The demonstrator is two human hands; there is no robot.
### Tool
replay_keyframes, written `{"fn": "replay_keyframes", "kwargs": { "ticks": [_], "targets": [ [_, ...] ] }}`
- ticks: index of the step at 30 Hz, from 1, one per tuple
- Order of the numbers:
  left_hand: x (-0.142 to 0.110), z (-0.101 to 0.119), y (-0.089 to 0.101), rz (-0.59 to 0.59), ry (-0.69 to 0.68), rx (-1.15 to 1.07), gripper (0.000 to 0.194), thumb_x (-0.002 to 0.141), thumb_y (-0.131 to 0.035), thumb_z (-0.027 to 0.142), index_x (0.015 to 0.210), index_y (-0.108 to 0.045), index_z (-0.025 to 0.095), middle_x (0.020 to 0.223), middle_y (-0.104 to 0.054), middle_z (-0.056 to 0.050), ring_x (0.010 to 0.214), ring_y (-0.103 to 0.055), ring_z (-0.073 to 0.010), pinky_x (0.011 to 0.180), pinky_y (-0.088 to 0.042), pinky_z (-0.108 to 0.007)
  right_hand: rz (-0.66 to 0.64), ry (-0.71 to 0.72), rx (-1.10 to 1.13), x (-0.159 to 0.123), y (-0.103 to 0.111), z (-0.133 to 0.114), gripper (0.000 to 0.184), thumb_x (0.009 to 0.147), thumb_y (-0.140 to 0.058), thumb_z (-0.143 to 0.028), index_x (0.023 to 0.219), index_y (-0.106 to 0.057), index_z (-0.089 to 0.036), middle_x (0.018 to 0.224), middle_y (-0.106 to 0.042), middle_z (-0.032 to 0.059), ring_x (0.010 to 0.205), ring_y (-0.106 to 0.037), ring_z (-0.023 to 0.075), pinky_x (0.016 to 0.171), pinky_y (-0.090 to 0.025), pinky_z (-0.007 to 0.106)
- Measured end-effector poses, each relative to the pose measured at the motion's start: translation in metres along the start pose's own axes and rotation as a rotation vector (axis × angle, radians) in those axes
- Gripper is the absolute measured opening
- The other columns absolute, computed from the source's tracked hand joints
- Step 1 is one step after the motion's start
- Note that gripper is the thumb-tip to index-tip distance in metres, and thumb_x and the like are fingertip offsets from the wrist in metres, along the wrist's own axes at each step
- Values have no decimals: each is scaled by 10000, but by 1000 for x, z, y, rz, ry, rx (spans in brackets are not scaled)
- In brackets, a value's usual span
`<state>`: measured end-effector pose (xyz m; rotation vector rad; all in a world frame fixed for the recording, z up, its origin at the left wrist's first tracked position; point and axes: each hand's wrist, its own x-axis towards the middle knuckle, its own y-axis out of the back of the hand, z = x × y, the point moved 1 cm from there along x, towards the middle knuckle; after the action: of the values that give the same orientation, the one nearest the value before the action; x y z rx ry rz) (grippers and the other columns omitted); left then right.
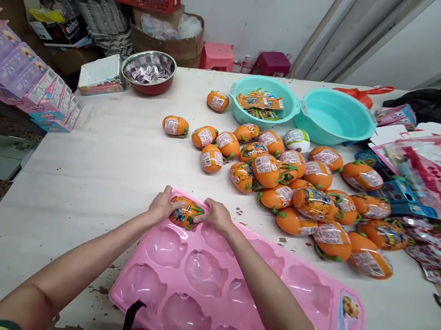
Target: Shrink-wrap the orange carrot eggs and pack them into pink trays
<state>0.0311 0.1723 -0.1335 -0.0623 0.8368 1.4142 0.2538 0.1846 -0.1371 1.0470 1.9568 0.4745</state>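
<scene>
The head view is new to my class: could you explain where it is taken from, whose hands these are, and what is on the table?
There is no machine here. A person wears one camera on the head, looking forward and down, so the bare arms reach in from the bottom edge.

The left hand and right hand touch an orange pack from either side, at a far corner of a pink tray with rounded hollows. Whether they grip or press it is hard to tell.

On the pale table beyond lie many orange egg-shaped packs. Behind them stand two turquoise basins, the left one holding small packets, and further left a metal bowl.
</scene>
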Motion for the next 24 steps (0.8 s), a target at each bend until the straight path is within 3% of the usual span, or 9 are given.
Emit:
{"fn": "replay_keyframes", "kwargs": {
  "ticks": [3,5,9,12,14,16,20,22,24],
  "targets": [
    [-5,0,1,-32,-51,31,520,689,-748,537,999,-458,237,880,-619,-9,926,-642,-264,787,-518,-368,-49,11,10,-3,1,-5,534,561,-864,-547,890,-580,-237,850,-663,-18,761,-577,182,576,-281,255],
    [-14,-2,3,-62,-98,42,640,648,-776,481,1138,-450,231,1037,-639,-38,1007,-639,-266,835,-521,-372,-47,22,-21,-6,0,-9,649,493,-882,-584,949,-578,-237,902,-672,7,801,-597,214,595,-302,264],
    [-27,2,14,-32,-129,138,774,507,-834,332,1191,-492,210,1221,-581,-120,1157,-563,-388,944,-462,-488,45,61,-111,-10,-7,-14,674,544,-851,-626,997,-572,-212,978,-664,64,873,-606,254,672,-355,295],
    [-6,33,16,52,-141,176,836,477,-864,371,1217,-526,180,1242,-582,-172,1244,-481,-476,1024,-375,-546,85,137,-107,-8,-13,-14,667,571,-850,-608,1021,-585,-193,1023,-646,85,950,-590,272,770,-407,336],
    [25,68,4,143,-154,146,919,582,-817,501,1342,-433,156,1372,-500,-210,1335,-404,-455,1092,-308,-524,115,206,-63,-9,-14,-12,734,546,-873,-584,1099,-592,-189,1079,-633,98,1027,-569,289,855,-432,380],
    [63,106,-18,179,-136,77,887,747,-664,628,1404,-339,128,1457,-412,-243,1350,-413,-401,1096,-319,-484,189,265,30,-14,-15,-9,803,561,-879,-545,1216,-573,-196,1177,-616,116,1126,-537,308,959,-429,434],
    [113,150,-57,83,-51,-76,798,752,-705,591,1306,-412,97,1365,-507,-274,1247,-533,-367,956,-461,-433,460,186,377,-41,-14,13,593,766,-745,-502,1263,-570,-230,1225,-629,125,1171,-552,304,1033,-429,496],
    [108,149,-62,-13,-68,-146,654,769,-718,517,1232,-477,122,1213,-630,-207,1076,-643,-308,848,-525,-400,555,54,638,-56,-12,25,532,801,-687,-542,1214,-593,-221,1138,-664,129,1086,-615,292,992,-478,497],
    [82,136,-59,-87,-131,-196,579,779,-721,457,1212,-498,143,1120,-678,-149,976,-677,-263,818,-549,-388,598,-63,899,-65,-7,30,597,780,-675,-601,1219,-580,-207,1162,-659,149,1048,-649,288,950,-520,487]
  ]
}}
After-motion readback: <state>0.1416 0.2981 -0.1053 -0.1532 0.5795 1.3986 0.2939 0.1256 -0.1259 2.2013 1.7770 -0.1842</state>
